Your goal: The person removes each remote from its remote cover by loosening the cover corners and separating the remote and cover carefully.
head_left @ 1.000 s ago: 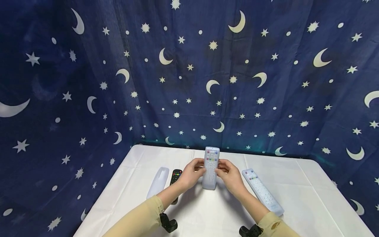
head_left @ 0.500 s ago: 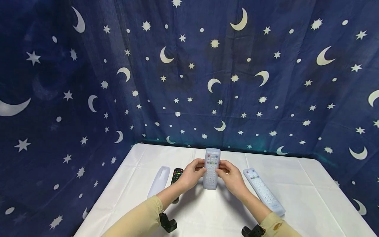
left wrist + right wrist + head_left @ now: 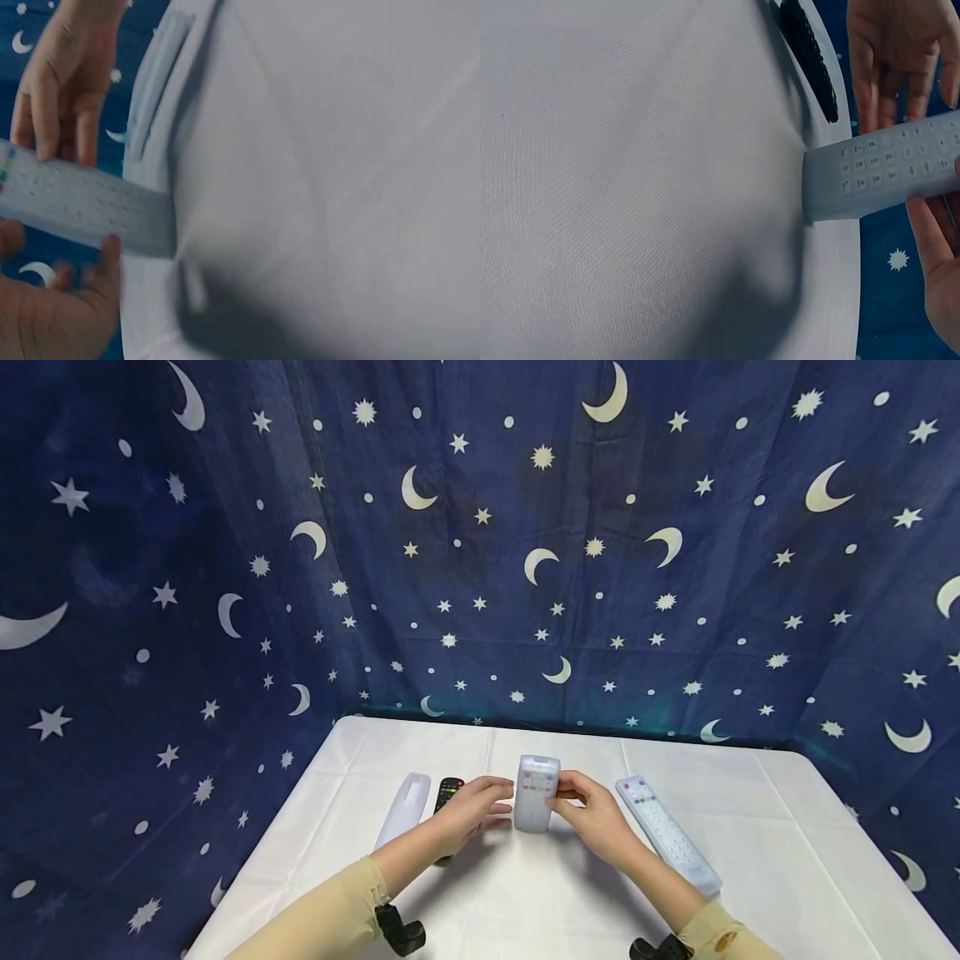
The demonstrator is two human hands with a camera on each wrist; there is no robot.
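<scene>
A remote control (image 3: 534, 806) in a translucent silicone cover stands on its lower end near the middle of the table, button side toward me. My right hand (image 3: 591, 817) holds its right edge between thumb and fingers. On the other side, my left hand (image 3: 468, 814) is off the remote, its fingers extended and pointing at the left edge with a small gap. The left wrist view shows the covered remote (image 3: 90, 206) between both hands, the left one blurred. In the right wrist view, the lower end of the remote (image 3: 877, 169) meets the tabletop.
Left of the hands lie an empty-looking translucent cover (image 3: 405, 810) and a black remote (image 3: 448, 792), partly hidden by the left arm. Another covered remote (image 3: 667, 837) lies to the right. A starry blue curtain (image 3: 480, 552) hangs behind the white-clothed table (image 3: 750, 827).
My left hand has let go of the covered remote and moved slightly left, its fingers straightening. The remote looks shorter in view, its top end lower. The right hand keeps its hold.
</scene>
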